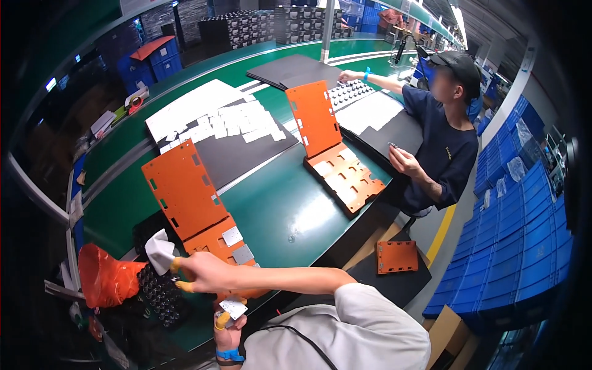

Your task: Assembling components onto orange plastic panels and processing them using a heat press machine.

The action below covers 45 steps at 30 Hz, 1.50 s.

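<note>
My left hand (229, 330), with a blue wrist strap and yellow finger covers, is closed on a small white plate (234, 307) with holes. My right hand (203, 272) reaches across to the left, its yellow-tipped fingers bent toward each other; whatever lies between them is too small to make out. Beside those fingertips is a crumpled white sheet (160, 251). Just below them stands a dark tray of small round black parts (161, 297). Under my right forearm lies an open orange fixture (185, 188), its lid leaning back and silvery plates (232, 236) in its lower half.
An orange bag (105, 277) sits at the left. White cards (225, 123) cover a dark board beyond the fixture. Another open orange fixture (348, 176) stands near a co-worker (447, 129), whose hand holds a small part. Blue bins (512, 246) line the right side.
</note>
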Available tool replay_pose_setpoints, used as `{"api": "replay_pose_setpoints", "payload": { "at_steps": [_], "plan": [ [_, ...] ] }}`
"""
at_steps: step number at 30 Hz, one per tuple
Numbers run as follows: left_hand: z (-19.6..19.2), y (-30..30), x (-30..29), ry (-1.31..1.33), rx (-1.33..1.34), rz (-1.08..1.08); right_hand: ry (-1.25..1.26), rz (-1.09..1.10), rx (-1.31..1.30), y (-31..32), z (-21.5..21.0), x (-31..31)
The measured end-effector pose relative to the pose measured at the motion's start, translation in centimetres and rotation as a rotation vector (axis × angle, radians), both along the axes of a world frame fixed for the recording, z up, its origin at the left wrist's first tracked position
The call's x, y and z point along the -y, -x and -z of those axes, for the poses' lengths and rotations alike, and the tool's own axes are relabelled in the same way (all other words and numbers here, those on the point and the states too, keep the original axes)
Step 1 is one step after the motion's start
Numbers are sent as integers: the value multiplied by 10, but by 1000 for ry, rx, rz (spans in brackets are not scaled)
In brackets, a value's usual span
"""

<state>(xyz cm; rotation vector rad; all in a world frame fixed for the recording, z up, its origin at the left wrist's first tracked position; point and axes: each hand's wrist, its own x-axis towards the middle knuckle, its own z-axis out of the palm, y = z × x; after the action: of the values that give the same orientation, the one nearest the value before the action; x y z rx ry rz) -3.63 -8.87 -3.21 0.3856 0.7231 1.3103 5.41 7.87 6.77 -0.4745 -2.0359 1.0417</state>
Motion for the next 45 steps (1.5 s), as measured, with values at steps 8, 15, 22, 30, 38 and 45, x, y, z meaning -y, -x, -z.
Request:
{"api": "replay_pose_setpoints", "payload": {
  "at_steps": [8, 15, 22, 30, 38, 45],
  "plan": [
    [-10, -10, -32, -37, -63, -71, 421, 61, -342, -120, -17, 9],
    [-70, -46, -71, -233, -226, -14, 513, 139, -426, -144, 9, 34],
    [-98, -60, -72, -529, -429, -24, 368, 235, -388, -145, 3, 51],
    [-94, -58, -56, -526, -536, -161, 276, 240, -299, -142, 4, 60],
    [-78, -58, -51, -525, -1035, -295, 460, 312, -292, -135, -4, 67],
    [-74, -59, -61, -709, -1382, -390, 735, 296, -257, -138, -9, 66]
  ]
}}
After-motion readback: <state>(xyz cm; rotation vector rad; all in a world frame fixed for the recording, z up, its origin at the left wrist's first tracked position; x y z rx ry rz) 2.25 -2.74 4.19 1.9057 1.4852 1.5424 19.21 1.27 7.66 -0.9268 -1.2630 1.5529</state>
